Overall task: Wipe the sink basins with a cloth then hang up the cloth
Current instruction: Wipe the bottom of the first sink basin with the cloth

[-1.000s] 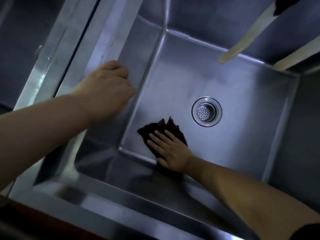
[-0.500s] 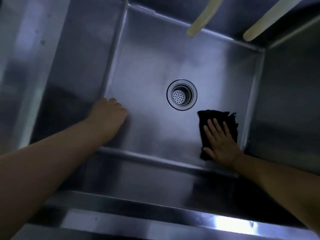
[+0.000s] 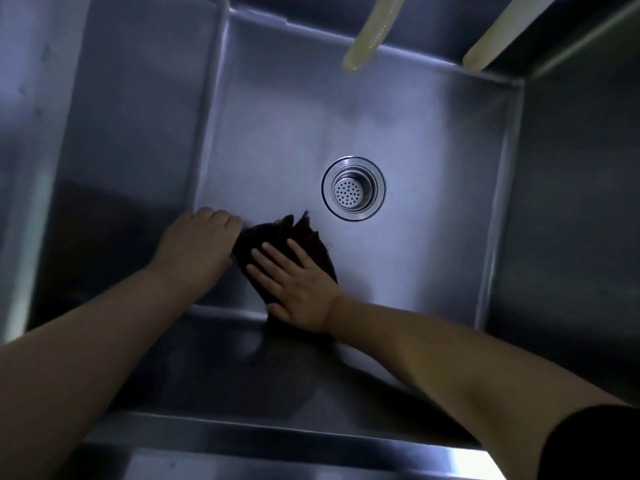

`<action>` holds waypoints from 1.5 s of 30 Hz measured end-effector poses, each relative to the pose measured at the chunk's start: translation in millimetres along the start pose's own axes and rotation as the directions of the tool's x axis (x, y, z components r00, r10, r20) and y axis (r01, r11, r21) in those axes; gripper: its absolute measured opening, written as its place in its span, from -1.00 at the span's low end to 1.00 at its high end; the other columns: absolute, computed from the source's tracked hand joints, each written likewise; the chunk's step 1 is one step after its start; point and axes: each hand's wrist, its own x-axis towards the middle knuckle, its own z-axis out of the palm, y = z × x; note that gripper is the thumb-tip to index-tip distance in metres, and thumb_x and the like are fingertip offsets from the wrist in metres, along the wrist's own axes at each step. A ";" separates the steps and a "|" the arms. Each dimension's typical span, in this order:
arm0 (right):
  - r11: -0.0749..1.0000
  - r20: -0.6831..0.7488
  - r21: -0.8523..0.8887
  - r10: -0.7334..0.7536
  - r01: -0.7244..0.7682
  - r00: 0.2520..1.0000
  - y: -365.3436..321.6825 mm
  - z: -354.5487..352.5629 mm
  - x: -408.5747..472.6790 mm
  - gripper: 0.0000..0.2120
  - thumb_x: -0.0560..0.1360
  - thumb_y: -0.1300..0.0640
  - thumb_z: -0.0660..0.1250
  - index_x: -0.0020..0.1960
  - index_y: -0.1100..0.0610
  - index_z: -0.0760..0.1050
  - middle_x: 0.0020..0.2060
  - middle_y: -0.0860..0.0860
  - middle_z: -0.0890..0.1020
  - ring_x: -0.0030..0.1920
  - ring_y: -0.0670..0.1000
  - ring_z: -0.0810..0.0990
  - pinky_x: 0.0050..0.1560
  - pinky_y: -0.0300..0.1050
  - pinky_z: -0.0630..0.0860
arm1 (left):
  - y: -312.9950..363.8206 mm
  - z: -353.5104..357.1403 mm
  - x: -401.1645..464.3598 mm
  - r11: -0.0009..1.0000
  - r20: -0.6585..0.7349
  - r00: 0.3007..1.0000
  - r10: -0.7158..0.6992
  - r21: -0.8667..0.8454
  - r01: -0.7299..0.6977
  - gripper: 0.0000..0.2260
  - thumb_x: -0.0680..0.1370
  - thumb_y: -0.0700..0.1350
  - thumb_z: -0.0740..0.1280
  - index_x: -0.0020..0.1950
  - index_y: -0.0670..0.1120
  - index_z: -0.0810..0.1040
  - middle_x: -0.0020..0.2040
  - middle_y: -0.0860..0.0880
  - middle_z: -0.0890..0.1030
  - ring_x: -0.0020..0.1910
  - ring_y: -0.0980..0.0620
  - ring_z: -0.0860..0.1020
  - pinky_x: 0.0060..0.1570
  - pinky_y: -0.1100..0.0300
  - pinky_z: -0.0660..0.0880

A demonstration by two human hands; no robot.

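Left hand point(image 3: 197, 245): positioned low at the left of the basin floor, knuckles up, fingers curled under; the fingertips are hidden, so whether they pinch anything cannot be told. Its right side touches the left edge of the cloth.
Left forearm: bare, enters from the lower left corner and crosses over the near wall of the sink.
Sink basin point(image 3: 138, 140): stainless steel, deep, square-cornered; left wall in shadow, floor lit brighter toward the middle.
Cloth point(image 3: 304, 233): dark, crumpled, lying on the basin floor near the front wall, between the two hands and down-left of the drain. Frayed points stick up at its far edge.
Right hand point(image 3: 294, 280): laid flat on the cloth, palm down, fingers straight and slightly spread, pointing up-left; it presses the cloth against the floor. The heel of the hand sits at the seam where the floor meets the front wall.
Drain strainer point(image 3: 353, 189): round, polished, perforated cup at centre; near the cloth's far tip, not touching it.
Hoses: two pale tubes hang over the back wall; one point(image 3: 367, 39) ends above the basin's rear middle, the other point(image 3: 491, 46) above the rear right corner.
Right forearm: bare, enters from the lower right.
Sleeve point(image 3: 595, 445): dark fabric at the lower right edge.
Front rim point(image 3: 311, 459): flat steel ledge along the bottom, with a bright reflection at its right.
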 end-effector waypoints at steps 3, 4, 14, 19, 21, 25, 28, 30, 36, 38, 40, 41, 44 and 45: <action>0.993 -0.007 0.034 -0.117 0.117 0.993 22.6 9.7 -37.7 -0.40 0.55 -0.11 0.10 0.52 0.10 0.10 0.51 0.11 0.15 0.52 0.13 0.03 0.48 0.22 -0.10 | 3.0 -0.3 -0.7 0.998 0.042 0.997 0.060 0.032 -0.061 -0.59 0.42 -0.09 0.39 0.24 -0.16 0.45 0.15 -0.12 0.52 0.09 -0.14 0.48 0.01 -0.01 0.43; 0.990 -0.003 0.047 -0.130 0.130 0.992 32.8 14.2 -56.9 -0.41 0.56 -0.10 0.09 0.52 0.09 0.12 0.51 0.10 0.17 0.52 0.12 0.03 0.48 0.21 -0.09 | 4.6 -0.5 0.1 0.994 0.064 0.994 0.085 0.058 -0.089 -0.56 0.43 -0.07 0.38 0.27 -0.15 0.42 0.19 -0.12 0.50 0.12 -0.13 0.48 0.03 0.00 0.43; 0.927 0.052 -0.015 0.376 -0.376 0.925 111.2 25.9 -169.6 -0.24 0.41 -0.16 0.15 0.49 0.18 0.08 0.45 0.19 0.23 0.47 0.21 0.15 0.39 0.29 0.02 | 38.4 9.5 36.3 0.991 0.263 0.964 -0.031 0.137 -0.006 -0.07 0.44 0.11 0.39 0.50 -0.28 -0.13 0.52 -0.32 -0.04 0.49 -0.26 0.06 0.38 -0.12 0.19; 0.916 -0.027 0.032 0.400 -0.399 0.916 87.0 24.2 -129.5 -0.27 0.41 -0.15 0.14 0.46 0.25 0.20 0.44 0.22 0.26 0.45 0.27 0.18 0.36 0.31 0.09 | 42.3 28.9 41.8 0.997 0.198 0.979 -0.035 0.075 0.021 -0.17 0.46 -0.06 0.38 0.48 -0.38 -0.06 0.48 -0.43 0.03 0.46 -0.38 0.11 0.38 -0.13 0.20; 0.947 -0.060 0.064 0.319 -0.315 0.946 78.8 17.3 -99.2 -0.29 0.44 -0.15 0.14 0.47 0.21 0.17 0.46 0.18 0.23 0.47 0.22 0.15 0.40 0.26 0.08 | 35.7 35.2 42.5 0.997 0.245 0.969 -0.023 0.078 0.004 -0.09 0.45 0.04 0.38 0.49 -0.33 -0.15 0.50 -0.38 -0.05 0.49 -0.33 0.03 0.43 -0.08 0.11; 0.958 -0.111 0.134 0.268 -0.252 0.957 75.5 -2.6 -22.2 -0.31 0.49 -0.13 0.15 0.52 0.16 0.11 0.50 0.13 0.17 0.52 0.14 0.06 0.49 0.18 -0.02 | 30.7 39.6 43.3 0.999 0.251 0.968 -0.011 0.034 0.002 -0.03 0.45 0.08 0.39 0.49 -0.30 -0.23 0.52 -0.34 -0.13 0.51 -0.29 -0.06 0.47 -0.06 -0.03; 0.938 -0.117 0.135 0.334 -0.318 0.935 95.1 -21.2 38.1 -0.31 0.51 -0.12 0.11 0.53 0.17 0.06 0.52 0.13 0.11 0.53 0.12 0.01 0.50 0.13 -0.10 | 31.8 37.3 43.0 0.999 0.256 0.967 -0.010 0.040 0.000 -0.08 0.48 0.03 0.35 0.49 -0.31 -0.24 0.51 -0.34 -0.14 0.51 -0.30 -0.09 0.49 -0.07 -0.06; 0.911 -0.106 0.113 0.408 -0.397 0.907 118.2 -33.6 70.4 -0.32 0.53 -0.11 0.07 0.53 0.18 0.01 0.52 0.14 0.08 0.53 0.13 -0.02 0.49 0.11 -0.15 | 33.2 35.2 43.1 0.999 0.261 0.965 -0.006 0.038 -0.004 -0.14 0.51 -0.02 0.31 0.48 -0.33 -0.24 0.51 -0.35 -0.14 0.50 -0.31 -0.09 0.49 -0.09 -0.06; 0.786 -0.120 0.157 0.617 -0.598 0.778 195.3 -44.4 67.3 -0.34 0.55 -0.11 0.05 0.55 0.14 -0.05 0.54 0.09 0.01 0.53 0.08 -0.08 0.50 0.05 -0.17 | 29.8 32.8 41.7 1.000 0.284 0.959 0.005 0.016 -0.010 -0.08 0.49 0.07 0.33 0.49 -0.30 -0.27 0.51 -0.34 -0.19 0.50 -0.30 -0.14 0.50 -0.05 -0.10; 0.723 -0.128 0.180 0.689 -0.667 0.713 207.6 -38.4 41.5 -0.35 0.55 -0.08 0.06 0.54 0.15 -0.04 0.54 0.10 0.03 0.53 0.08 -0.06 0.51 0.06 -0.15 | 28.0 34.2 41.5 1.000 0.266 0.964 0.015 0.001 -0.016 -0.06 0.48 0.09 0.34 0.50 -0.28 -0.26 0.52 -0.32 -0.19 0.51 -0.28 -0.14 0.50 -0.03 -0.10; 0.660 -0.119 0.212 0.749 -0.720 0.652 207.8 -31.3 13.9 -0.36 0.55 -0.05 0.04 0.54 0.19 -0.01 0.53 0.14 0.05 0.53 0.11 -0.04 0.51 0.07 -0.12 | 25.7 35.2 41.2 0.999 0.264 0.964 0.019 -0.033 -0.011 -0.05 0.46 0.09 0.36 0.51 -0.25 -0.25 0.52 -0.29 -0.19 0.51 -0.25 -0.14 0.50 0.00 -0.10; 0.635 -0.106 0.224 0.770 -0.739 0.629 203.2 -27.7 0.3 -0.36 0.55 -0.04 0.02 0.54 0.21 0.00 0.53 0.16 0.06 0.53 0.12 -0.03 0.51 0.08 -0.12 | 24.8 35.2 41.2 0.999 0.266 0.964 0.020 -0.046 -0.008 -0.05 0.46 0.10 0.37 0.51 -0.24 -0.25 0.53 -0.28 -0.19 0.52 -0.24 -0.14 0.50 0.01 -0.11; 0.588 -0.056 0.226 0.804 -0.777 0.592 175.5 -15.8 -37.7 -0.34 0.51 -0.05 -0.04 0.52 0.25 0.02 0.51 0.20 0.08 0.52 0.16 -0.01 0.49 0.11 -0.08 | 23.7 34.4 41.1 0.998 0.268 0.963 0.026 -0.065 -0.009 -0.05 0.46 0.08 0.37 0.51 -0.23 -0.24 0.53 -0.28 -0.19 0.52 -0.24 -0.14 0.50 0.01 -0.10; 0.578 -0.043 0.225 0.810 -0.785 0.584 162.1 -11.8 -47.6 -0.33 0.50 -0.07 -0.04 0.52 0.26 0.03 0.51 0.21 0.10 0.52 0.18 0.01 0.49 0.13 -0.06 | 23.9 33.6 40.8 0.998 0.268 0.963 0.026 -0.063 -0.009 -0.06 0.46 0.08 0.37 0.51 -0.24 -0.24 0.52 -0.28 -0.19 0.52 -0.25 -0.14 0.50 0.00 -0.09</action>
